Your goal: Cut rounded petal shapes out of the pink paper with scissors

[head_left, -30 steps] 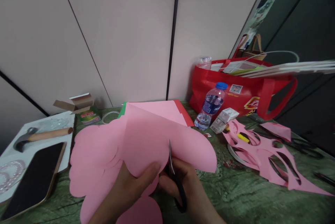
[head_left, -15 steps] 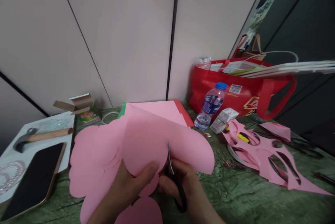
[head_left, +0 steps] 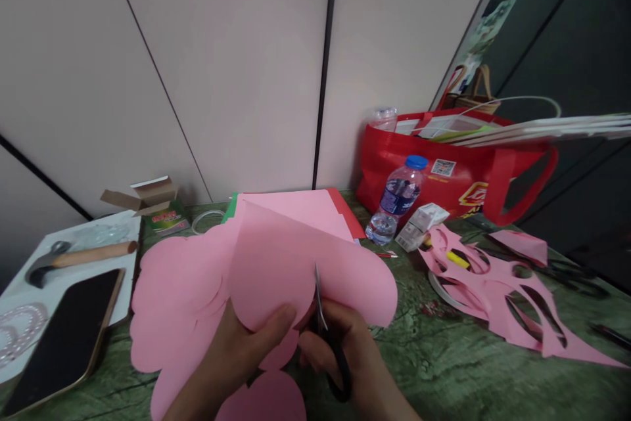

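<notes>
A sheet of pink paper point(head_left: 273, 263) with a rounded lower edge is pinched in my left hand point(head_left: 251, 342), the thumb on top and the fingers hidden beneath. Black-handled scissors point(head_left: 336, 355) sit in my right hand point(head_left: 348, 342), fingers wrapped through the loops. Their blades point away from me and lie in a cut in the paper, right of my left thumb. The paper right of the blades curls outward. Under and left of the sheet, overlapping pink rounded cutouts point(head_left: 172, 296) are piled on the green table point(head_left: 414, 375).
At left are a hammer point(head_left: 93, 253), a phone point(head_left: 66, 342), a beaded string point(head_left: 22, 329) and an opened small box point(head_left: 162, 211). A water bottle point(head_left: 397, 201), red bag point(head_left: 419, 161), white carton point(head_left: 421, 224) and pink paper scraps point(head_left: 497, 296) occupy the right.
The curled right flap of the pink paper has shifted slightly left. Both hands and the scissors stay almost where they were.
</notes>
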Available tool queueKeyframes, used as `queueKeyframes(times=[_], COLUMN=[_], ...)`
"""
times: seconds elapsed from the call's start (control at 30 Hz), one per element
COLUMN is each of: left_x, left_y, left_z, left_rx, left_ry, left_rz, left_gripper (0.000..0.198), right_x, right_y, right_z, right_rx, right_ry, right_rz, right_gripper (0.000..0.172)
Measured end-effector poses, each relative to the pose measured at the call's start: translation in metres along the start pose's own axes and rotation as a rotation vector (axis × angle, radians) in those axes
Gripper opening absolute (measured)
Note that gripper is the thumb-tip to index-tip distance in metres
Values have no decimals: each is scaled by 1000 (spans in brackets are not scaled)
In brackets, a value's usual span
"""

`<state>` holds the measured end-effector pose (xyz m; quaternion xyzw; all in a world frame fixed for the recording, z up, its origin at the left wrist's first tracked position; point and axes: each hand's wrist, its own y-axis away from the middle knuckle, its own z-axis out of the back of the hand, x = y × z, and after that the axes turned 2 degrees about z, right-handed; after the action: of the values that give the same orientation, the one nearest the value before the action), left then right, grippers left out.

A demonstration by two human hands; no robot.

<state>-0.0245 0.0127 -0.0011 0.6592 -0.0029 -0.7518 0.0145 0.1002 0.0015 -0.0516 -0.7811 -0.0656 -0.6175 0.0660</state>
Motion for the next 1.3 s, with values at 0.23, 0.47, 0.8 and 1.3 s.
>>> queueKeyframes(times=[0.23,0.47,0.8,1.3], left_x=[2,9,3,2], left_y=[0,-2,-2,5], left_z=[1,6,5,-12], left_rx=[-14,-22,-59,-182], left_ry=[0,-85,-69,36], left_rz=[-6,-12,27,70], left_gripper=[13,26,18,21], right_x=[3,12,14,6], right_y=[0,1,2,5], right_z=[-3,-4,-6,-8], right_rx=[-11,-9,-17,43], right_ry=[-25,-30,-40,-101], right_rz=[-39,-62,-82,19], right_gripper=[11,8,9,22])
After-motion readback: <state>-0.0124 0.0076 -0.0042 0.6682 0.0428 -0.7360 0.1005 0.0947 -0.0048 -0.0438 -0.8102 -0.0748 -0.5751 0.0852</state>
